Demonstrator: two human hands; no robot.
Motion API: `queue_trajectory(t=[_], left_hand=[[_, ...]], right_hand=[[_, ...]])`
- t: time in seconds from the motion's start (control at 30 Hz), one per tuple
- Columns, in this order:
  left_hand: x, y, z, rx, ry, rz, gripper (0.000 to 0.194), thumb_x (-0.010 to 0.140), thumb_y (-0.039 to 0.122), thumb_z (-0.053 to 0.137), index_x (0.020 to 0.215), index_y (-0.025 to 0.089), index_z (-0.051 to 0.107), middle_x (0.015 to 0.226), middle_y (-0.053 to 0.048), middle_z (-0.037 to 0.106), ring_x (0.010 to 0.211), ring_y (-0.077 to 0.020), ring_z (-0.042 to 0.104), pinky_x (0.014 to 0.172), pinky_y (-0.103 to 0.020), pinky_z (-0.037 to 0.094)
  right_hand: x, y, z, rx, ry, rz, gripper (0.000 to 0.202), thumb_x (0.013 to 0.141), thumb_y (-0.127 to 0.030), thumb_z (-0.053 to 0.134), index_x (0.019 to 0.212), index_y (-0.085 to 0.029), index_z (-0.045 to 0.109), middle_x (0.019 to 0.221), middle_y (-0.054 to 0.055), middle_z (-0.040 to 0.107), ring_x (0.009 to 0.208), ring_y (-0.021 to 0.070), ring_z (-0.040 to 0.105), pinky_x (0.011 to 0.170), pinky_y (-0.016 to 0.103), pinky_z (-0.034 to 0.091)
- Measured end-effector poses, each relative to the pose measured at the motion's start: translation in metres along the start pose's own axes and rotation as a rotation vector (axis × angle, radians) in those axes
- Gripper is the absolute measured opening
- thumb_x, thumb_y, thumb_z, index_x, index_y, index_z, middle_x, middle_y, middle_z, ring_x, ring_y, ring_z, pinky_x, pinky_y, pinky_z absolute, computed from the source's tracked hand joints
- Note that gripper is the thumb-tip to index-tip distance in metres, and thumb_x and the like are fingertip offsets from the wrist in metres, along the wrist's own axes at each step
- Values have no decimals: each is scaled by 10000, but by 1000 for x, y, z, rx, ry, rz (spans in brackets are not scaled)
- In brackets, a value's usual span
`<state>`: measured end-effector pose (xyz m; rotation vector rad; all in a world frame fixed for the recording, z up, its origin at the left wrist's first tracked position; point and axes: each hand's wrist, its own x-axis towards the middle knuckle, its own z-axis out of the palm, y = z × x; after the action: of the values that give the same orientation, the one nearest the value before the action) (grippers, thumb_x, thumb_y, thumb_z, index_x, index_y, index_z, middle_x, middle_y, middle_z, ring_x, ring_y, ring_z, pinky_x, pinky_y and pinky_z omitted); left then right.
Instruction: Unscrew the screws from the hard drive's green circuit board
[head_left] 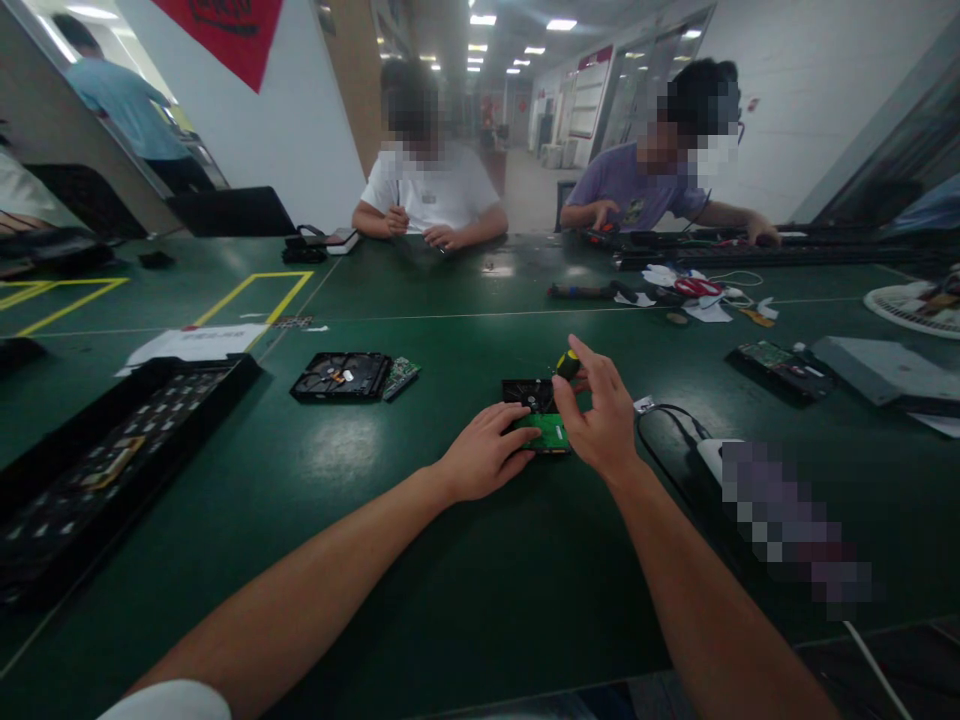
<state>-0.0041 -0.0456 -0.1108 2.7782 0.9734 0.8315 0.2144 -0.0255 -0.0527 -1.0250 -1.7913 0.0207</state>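
A hard drive (525, 393) with a green circuit board (552, 432) on its near half lies underside up on the green table. My left hand (484, 455) grips it from the left, fingers reaching over its edge and onto the board. Above its right side, my right hand (604, 420) is closed around a screwdriver with a yellow and black handle (568, 364). The handle shows between thumb and fingers; I cannot make out where the tip touches.
Another hard drive (341, 377) lies left, beside a loose circuit board (402, 377). A long black tray (112, 480) fills the left side. Right are a drive (780, 368), a grey box (889, 370) and a cable (667, 410). Two people sit opposite (427, 200), (637, 195).
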Motion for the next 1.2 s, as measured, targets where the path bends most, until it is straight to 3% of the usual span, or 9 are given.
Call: queue_trajectory(t=[0.1, 0.4, 0.63, 0.83, 1.03, 1.2], left_hand=[[0, 1, 0, 0, 1, 1, 356, 1055, 361, 564, 1361, 202, 653, 1505, -171, 550, 1446, -342, 506, 1198, -592, 443], [-1, -1, 1, 1, -8, 5, 357, 1052, 359, 572, 1364, 202, 648, 1517, -169, 542, 1450, -343, 500, 1204, -603, 430], [0, 0, 1, 7, 1, 6, 357, 1061, 369, 558, 1357, 194, 653, 1508, -176, 545, 1446, -346, 502, 1198, -601, 436], [0, 0, 0, 12, -16, 2, 349, 1057, 361, 563, 1348, 194, 658, 1501, -170, 550, 1448, -346, 499, 1199, -593, 439], [0, 0, 1, 7, 1, 5, 354, 1056, 363, 563, 1360, 205, 652, 1495, -170, 554, 1438, -343, 510, 1188, -607, 447], [0, 0, 0, 7, -8, 4, 356, 1054, 355, 565, 1358, 194, 655, 1498, -175, 550, 1443, -343, 505, 1198, -596, 439]], right_hand=[[0, 0, 0, -2, -1, 5, 584, 1010, -287, 579, 1579, -308, 448, 1296, 103, 656, 963, 226, 689, 874, 438, 645], [1, -1, -2, -12, 69, 13, 469, 945, -391, 733, 1378, -287, 587, 1183, 100, 612, 862, 219, 648, 700, 406, 641], [-1, -1, 1, 85, 29, 33, 493, 1028, -300, 572, 1510, -294, 471, 1338, 112, 645, 1000, 234, 706, 899, 459, 641], [0, 1, 0, 7, 76, 11, 442, 953, -374, 715, 1366, -279, 587, 1204, 106, 640, 994, 259, 672, 803, 442, 650], [-2, 2, 4, 134, 25, 62, 499, 1037, -333, 566, 1522, -302, 450, 1351, 112, 651, 1065, 251, 716, 947, 485, 639], [-2, 4, 3, 33, 37, 34, 491, 995, -356, 645, 1471, -294, 540, 1307, 113, 660, 1058, 270, 701, 907, 483, 645]])
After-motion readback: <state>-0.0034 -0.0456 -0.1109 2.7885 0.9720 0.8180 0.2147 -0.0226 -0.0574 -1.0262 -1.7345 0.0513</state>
